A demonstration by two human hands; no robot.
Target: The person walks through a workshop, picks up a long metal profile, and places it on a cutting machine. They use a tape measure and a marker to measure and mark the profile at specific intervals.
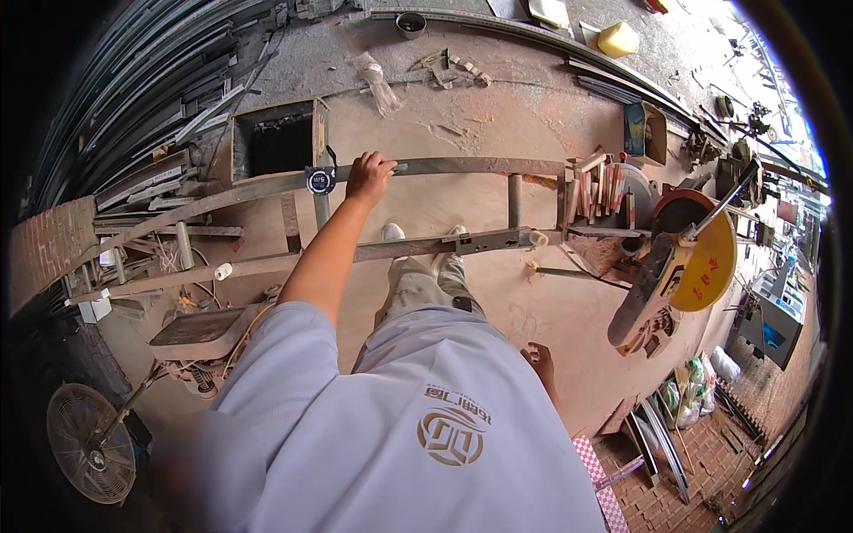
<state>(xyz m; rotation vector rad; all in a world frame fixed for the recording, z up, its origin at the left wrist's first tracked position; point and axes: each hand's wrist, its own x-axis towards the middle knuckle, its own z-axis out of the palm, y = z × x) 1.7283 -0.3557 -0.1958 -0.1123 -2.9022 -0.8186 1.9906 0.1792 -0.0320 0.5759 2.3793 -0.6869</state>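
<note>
My left hand point(370, 178) reaches out to the far rail point(480, 165) of a long metal frame, its fingers closed at the rail's top. A small greyish end shows beside the fingertips; what it belongs to is unclear. Just left of this hand a dark tape measure point(321, 180) with a black strap sits at the same rail. My right hand point(538, 358) hangs low by my side, fingers loosely bent and apart, with nothing visible in them. On the near rail lies a dark flat metal piece point(489, 241), and a pale roll point(538, 238) is close to its right end.
A cut-off saw with a yellow guard point(711, 262) stands at the right, next to several upright offcuts point(602, 191). Beyond the frame is an open box point(320, 133) with dark contents. Long metal profiles point(142, 89) are stacked far left. A fan point(89, 444) stands near left.
</note>
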